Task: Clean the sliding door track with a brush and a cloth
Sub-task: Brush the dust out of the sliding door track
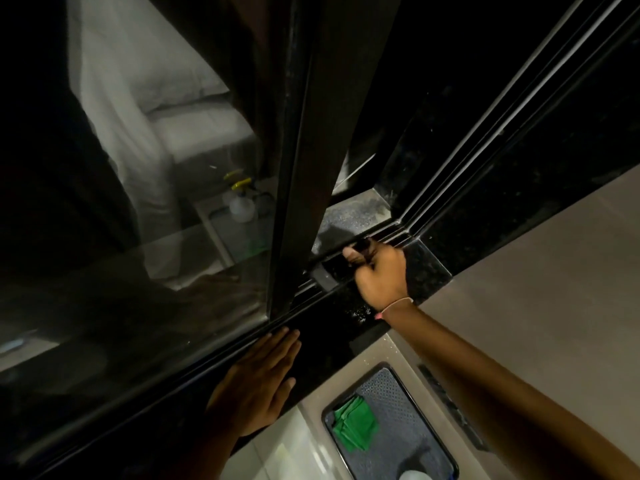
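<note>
Right hand (pixel 379 271): closed in a fist over the sliding door track (pixel 349 259), knuckles up, thumb pointing toward the door frame. Something dark sits inside the grip; it is too dim to tell whether this is the brush. A thin pale band (pixel 398 304) circles the wrist just behind the hand.

Left hand (pixel 258 384): open and flat, fingers together, palm down on the dark stone sill (pixel 332 336). It holds nothing. The fingertips reach the near rail of the track, just below the glass.

Track: several parallel dark rails run diagonally from beyond the left hand, under the right fist, to a corner just past the right hand, where matching rails turn and climb the upright jamb (pixel 485 133). A small block-like fitting (pixel 325 277) sits in the channel immediately left of the right fist.

Door: the dark vertical frame (pixel 301 168) of the sliding panel stands in the track between the two hands and rises away from them. Its glass pane (pixel 138 237) extends to the left above the left hand, showing dim reflections.

Beyond the right hand, past the track, a grey speckled floor patch (pixel 353 213) carries pale dust.

Behind the hands, toward the person, a dark tray (pixel 408 403) with a dotted liner lies on the light floor. A folded green cloth (pixel 355 424) rests in its near-left part, well apart from both hands. A white rounded item (pixel 415 475) is cut off at the tray's lower edge.
</note>
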